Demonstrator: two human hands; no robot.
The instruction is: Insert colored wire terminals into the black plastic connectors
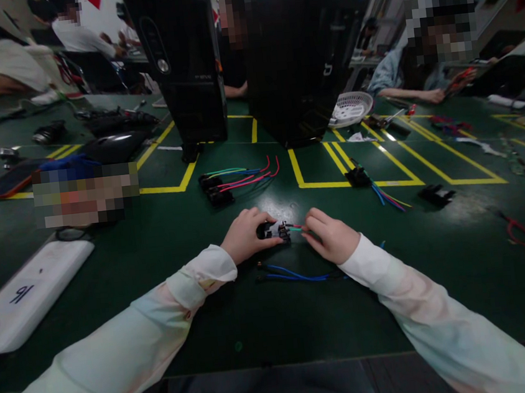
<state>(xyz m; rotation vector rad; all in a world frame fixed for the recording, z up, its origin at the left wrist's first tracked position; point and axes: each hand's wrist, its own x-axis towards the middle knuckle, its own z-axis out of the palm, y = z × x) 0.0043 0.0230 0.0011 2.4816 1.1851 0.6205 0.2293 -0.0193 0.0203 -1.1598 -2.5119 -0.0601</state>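
Observation:
Between thumb and fingers, my left hand [250,235] grips a small black plastic connector [283,232], its slotted end turned to the right. Thin red and green wires [296,227] run from that end into the pinched fingers of my right hand [331,234]. Whether the wires are fully seated in the connector I cannot tell. Just below the hands, loose blue wires [299,275] with small metal ends lie on the green table, partly under my right wrist. Beyond my hands rest black connectors [217,190] with red, blue and green wires attached.
Two tall black cases [187,60] stand at the back. Another wired connector [358,177] and a bare black part [437,195] lie right. A white device [33,292] marked with a number is at left. A white basket [351,107] sits far right; people sit around.

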